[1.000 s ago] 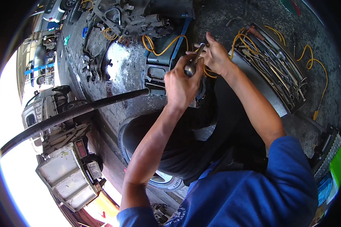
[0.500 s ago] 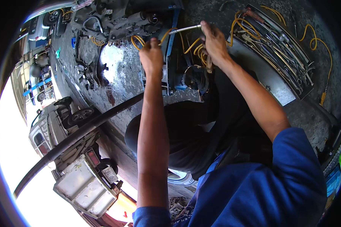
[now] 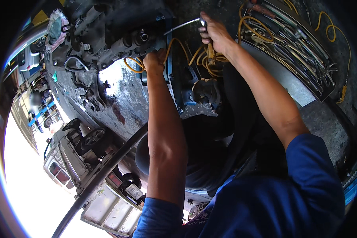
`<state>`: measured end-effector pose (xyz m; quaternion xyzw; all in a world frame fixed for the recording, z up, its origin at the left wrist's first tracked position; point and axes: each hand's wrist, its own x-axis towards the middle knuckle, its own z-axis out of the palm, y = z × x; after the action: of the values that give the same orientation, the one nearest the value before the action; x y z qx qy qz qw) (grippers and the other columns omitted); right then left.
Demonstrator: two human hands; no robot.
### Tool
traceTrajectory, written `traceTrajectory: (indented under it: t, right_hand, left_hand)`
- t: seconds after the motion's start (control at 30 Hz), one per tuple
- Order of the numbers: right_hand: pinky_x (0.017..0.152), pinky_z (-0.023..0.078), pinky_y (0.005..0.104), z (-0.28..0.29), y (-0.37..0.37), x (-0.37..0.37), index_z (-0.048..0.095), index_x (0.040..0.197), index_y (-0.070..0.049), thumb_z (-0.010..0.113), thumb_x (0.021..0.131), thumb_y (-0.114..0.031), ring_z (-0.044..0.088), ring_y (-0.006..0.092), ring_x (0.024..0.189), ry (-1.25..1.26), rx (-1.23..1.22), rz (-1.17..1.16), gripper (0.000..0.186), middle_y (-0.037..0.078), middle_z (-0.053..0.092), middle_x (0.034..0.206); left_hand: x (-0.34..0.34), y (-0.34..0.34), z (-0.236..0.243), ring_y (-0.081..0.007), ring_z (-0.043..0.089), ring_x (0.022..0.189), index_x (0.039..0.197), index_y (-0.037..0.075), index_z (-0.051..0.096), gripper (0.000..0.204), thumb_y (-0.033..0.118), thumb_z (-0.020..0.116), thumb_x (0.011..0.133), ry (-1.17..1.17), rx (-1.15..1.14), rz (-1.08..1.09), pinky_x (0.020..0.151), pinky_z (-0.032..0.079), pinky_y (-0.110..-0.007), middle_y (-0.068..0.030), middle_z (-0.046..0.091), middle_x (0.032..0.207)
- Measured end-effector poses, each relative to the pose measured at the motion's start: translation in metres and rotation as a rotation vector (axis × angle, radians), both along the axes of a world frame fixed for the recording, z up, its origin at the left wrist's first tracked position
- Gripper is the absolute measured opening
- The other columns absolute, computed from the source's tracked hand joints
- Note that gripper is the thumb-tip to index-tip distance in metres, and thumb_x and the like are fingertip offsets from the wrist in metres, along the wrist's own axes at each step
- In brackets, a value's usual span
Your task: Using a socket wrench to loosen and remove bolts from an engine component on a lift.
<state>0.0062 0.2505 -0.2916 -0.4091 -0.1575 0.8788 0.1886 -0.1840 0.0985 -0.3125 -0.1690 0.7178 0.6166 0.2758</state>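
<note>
Our R hand [image 3: 215, 35] clamped on a long-shafted tool [image 3: 182, 26]; L hand [image 3: 154, 63] low, fingers hard to see.
We've got R fist wrapped tight, thumb up top, yellowish handle [image 3: 211, 55] poking out below, metal shaft pointing L, tip near but apart from the dark metal assy [image 3: 117, 49]. L fingers in shade next to the yellow hose [image 3: 174, 39]; can't tell if they're gripping anything. Tool tray [image 3: 285, 82] off to R, w/ loose tools inside.

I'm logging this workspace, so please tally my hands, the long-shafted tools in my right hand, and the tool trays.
Hands: 2 (left hand, right hand)
Long-shafted tool: 1
Metal tool tray: 1
Total: 4
</note>
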Motion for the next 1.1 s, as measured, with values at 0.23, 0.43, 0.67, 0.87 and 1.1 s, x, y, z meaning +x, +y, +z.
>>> traceTrajectory:
  t: [0.23, 0.43, 0.67, 0.87, 1.1]
  right_hand:
    - [0.043, 0.023, 0.0205, -0.031, -0.012, -0.025, 0.043, 0.129, -0.024, 0.052, 0.095, -0.036, 0.026, 0.0058, 0.050, 0.154, -0.223, 0.049, 0.037, -0.003, 0.032, 0.066]
    - [0.042, 0.024, 0.0208, -0.049, -0.004, -0.030, 0.046, 0.120, -0.022, 0.049, 0.096, -0.036, 0.027, 0.0058, 0.048, 0.206, -0.304, 0.098, 0.028, -0.003, 0.034, 0.065]
    - [0.041, 0.028, 0.0209, -0.081, 0.001, -0.003, 0.044, 0.113, -0.017, 0.044, 0.099, -0.032, 0.032, 0.0065, 0.047, 0.143, -0.318, 0.117, 0.021, 0.002, 0.043, 0.066]
    - [0.042, 0.035, 0.0245, -0.045, 0.000, -0.044, 0.041, 0.117, -0.012, 0.030, 0.101, -0.028, 0.038, 0.0093, 0.046, 0.152, -0.446, 0.173, 0.025, 0.008, 0.050, 0.067]
    - [0.042, 0.039, 0.0279, -0.049, -0.028, -0.031, 0.053, 0.108, -0.005, 0.035, 0.100, -0.031, 0.040, 0.0115, 0.045, -0.316, 0.449, 0.369, 0.033, 0.005, 0.050, 0.066]
  left_hand:
    - [-0.030, 0.004, -0.012, -0.0322, 0.063, 0.094, 0.105, 0.008, 0.063, 0.036, 0.037, 0.050, 0.089, -0.229, 0.678, 0.139, 0.088, 0.050, -0.046, -0.0122, 0.066, 0.102]
    - [-0.051, -0.005, -0.025, -0.0247, 0.066, 0.080, 0.097, 0.008, 0.065, 0.035, 0.037, 0.045, 0.091, -0.234, 1.046, -0.186, 0.082, 0.052, -0.041, -0.0068, 0.068, 0.087]
    - [0.021, 0.039, -0.021, -0.0173, 0.055, 0.058, 0.064, 0.010, 0.051, 0.033, 0.028, 0.041, 0.090, -0.213, 0.619, 0.271, 0.070, 0.049, -0.033, -0.0020, 0.049, 0.052]
    - [-0.021, -0.002, -0.010, -0.0289, 0.061, 0.101, 0.103, 0.004, 0.063, 0.038, 0.033, 0.040, 0.092, -0.134, 0.997, -0.058, 0.094, 0.046, -0.046, -0.0114, 0.066, 0.102]
    - [0.008, 0.017, -0.015, -0.0315, 0.061, 0.095, 0.096, 0.000, 0.061, 0.036, 0.029, 0.039, 0.091, -0.124, 0.823, 0.218, 0.090, 0.049, -0.047, -0.0135, 0.064, 0.094]
